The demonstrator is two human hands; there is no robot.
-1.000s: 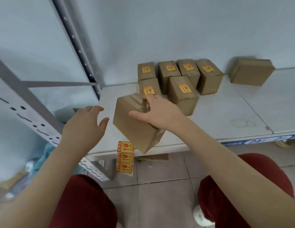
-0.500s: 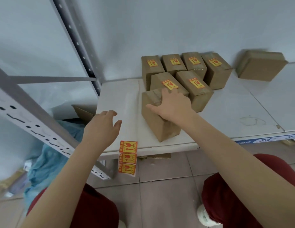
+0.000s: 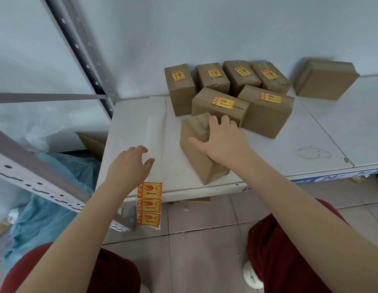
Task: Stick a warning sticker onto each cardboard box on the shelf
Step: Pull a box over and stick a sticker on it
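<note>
A plain cardboard box (image 3: 199,159) with no sticker on its visible faces stands on the white shelf (image 3: 141,127) near the front edge. My right hand (image 3: 223,139) rests on its top, fingers spread over the far edge and thumb on the left side. My left hand (image 3: 130,164) hovers over the shelf to the left, fingers loosely curled and holding nothing. A strip of three yellow-and-red warning stickers (image 3: 149,205) hangs from the shelf's front edge just below that hand. Behind stand several stickered boxes (image 3: 220,102).
One more plain box (image 3: 325,79) leans against the back wall at the right. A grey perforated shelf upright (image 3: 78,49) rises at the left, and a slanted beam (image 3: 36,178) crosses below it. Blue plastic wrap (image 3: 53,197) lies on the floor. My red-clad knees are below.
My right hand set the tilted box down upright on the shelf in front of the stickered boxes. My left hand moved right, toward the sticker strip.
</note>
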